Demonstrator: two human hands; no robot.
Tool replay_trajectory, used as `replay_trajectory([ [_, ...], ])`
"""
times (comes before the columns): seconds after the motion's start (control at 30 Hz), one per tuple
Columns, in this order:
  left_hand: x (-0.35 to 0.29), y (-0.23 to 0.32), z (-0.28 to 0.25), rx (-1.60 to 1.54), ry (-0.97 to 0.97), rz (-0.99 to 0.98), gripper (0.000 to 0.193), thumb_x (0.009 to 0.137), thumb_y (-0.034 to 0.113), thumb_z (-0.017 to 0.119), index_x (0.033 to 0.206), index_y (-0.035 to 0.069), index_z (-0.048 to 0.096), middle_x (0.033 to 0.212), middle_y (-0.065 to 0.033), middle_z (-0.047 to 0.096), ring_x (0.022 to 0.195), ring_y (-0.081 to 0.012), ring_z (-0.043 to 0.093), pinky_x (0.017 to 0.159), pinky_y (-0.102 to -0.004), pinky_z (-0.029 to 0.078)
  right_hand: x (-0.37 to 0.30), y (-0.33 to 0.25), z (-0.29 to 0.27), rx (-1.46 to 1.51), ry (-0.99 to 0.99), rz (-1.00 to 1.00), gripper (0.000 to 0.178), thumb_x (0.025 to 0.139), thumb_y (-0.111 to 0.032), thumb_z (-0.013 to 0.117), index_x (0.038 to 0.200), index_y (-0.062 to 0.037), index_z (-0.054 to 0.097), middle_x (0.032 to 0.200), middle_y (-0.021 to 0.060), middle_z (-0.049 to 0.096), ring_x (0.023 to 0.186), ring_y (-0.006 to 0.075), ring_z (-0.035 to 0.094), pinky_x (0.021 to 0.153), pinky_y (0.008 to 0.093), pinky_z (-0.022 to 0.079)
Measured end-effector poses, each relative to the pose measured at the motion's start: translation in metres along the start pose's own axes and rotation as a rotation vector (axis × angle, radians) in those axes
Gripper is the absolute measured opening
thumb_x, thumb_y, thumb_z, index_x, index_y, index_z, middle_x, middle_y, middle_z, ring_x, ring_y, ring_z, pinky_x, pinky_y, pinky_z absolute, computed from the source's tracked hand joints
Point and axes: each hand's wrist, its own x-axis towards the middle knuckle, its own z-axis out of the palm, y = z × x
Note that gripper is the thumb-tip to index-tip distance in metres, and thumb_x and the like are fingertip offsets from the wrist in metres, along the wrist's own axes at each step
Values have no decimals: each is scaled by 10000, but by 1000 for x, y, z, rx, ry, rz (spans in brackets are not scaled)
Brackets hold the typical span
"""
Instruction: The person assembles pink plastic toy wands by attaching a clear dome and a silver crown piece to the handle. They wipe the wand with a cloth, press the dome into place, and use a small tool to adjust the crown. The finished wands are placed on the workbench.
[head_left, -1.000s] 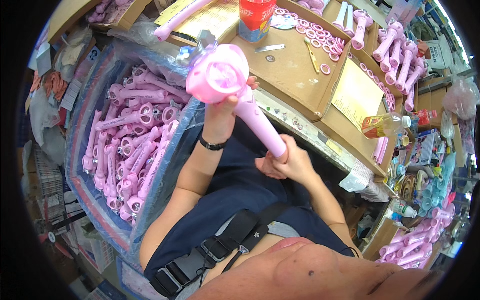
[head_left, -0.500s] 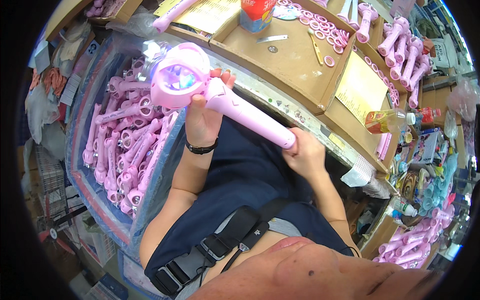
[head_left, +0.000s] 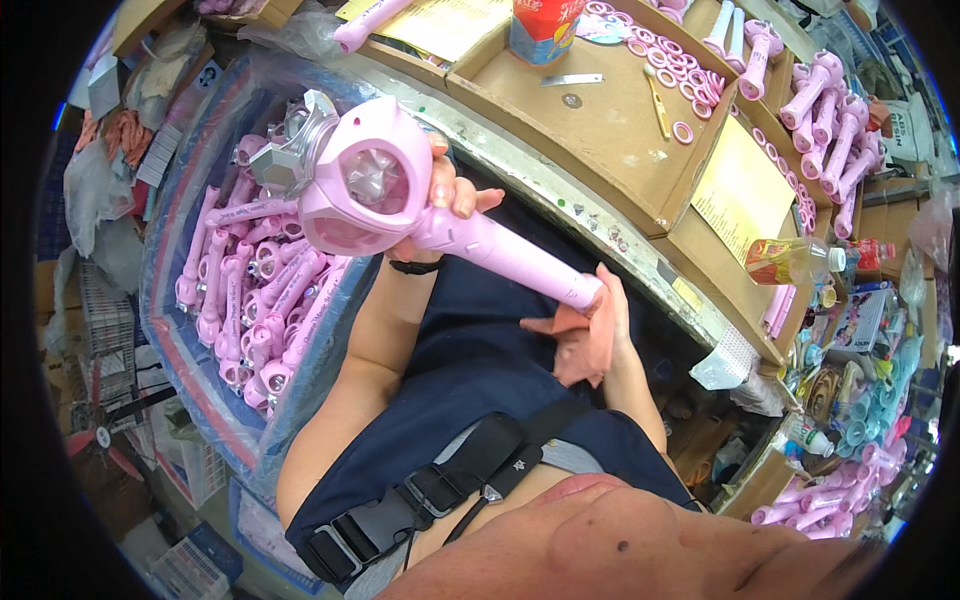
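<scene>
While our left hand grips its neck, the pink wand slants above our lap | openwork head, faceted gem, silver tip | right hand clasps orange cloth at handle end

A pink wand slants across a person's lap, its large openwork head at upper left with a silver, faceted piece on top. The left hand grips it just below the head; the right hand presses an orange-pink cloth around the handle's lower end. To the left, a blue bin holds a heap of similar wands. Beyond the hands, a cardboard tray contains pink rings, a yellow-handled tool and a red-and-blue container.
</scene>
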Motion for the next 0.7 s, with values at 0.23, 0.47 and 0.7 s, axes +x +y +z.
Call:
replay_trajectory([
  [0.23, -23, -31, 6, 275, 701, -5, 542, 834, 269, 643, 1276, 72, 397, 1106, -90, 540, 1088, -273, 528, 1081, -492, 302, 10, -7, -12, -901, 399, -1412, 390, 961, -319, 343, 978, 13, 548, 960, 150, 590, 884, 224, 567, 813, 336, 446],
  [0.47, -23, -36, 10, 323, 545, -22, 507, 784, 265, 661, 1200, 105, 421, 1053, -103, 540, 1117, -303, 533, 1078, -536, 289, 14, -17, -21, -817, 204, -1074, 410, 969, -339, 375, 833, -2, 564, 840, 174, 623, 747, 244, 601, 720, 345, 486],
  [0.7, -1, 3, -13, -68, 38, -125, 616, 737, 232, 738, 1222, 59, 400, 1131, -149, 534, 1229, -426, 429, 1079, -630, 209, -6, 2, -3, -110, 128, 256, 371, 918, -359, 474, 929, 5, 543, 719, 144, 584, 566, 281, 593, 515, 410, 514],
])
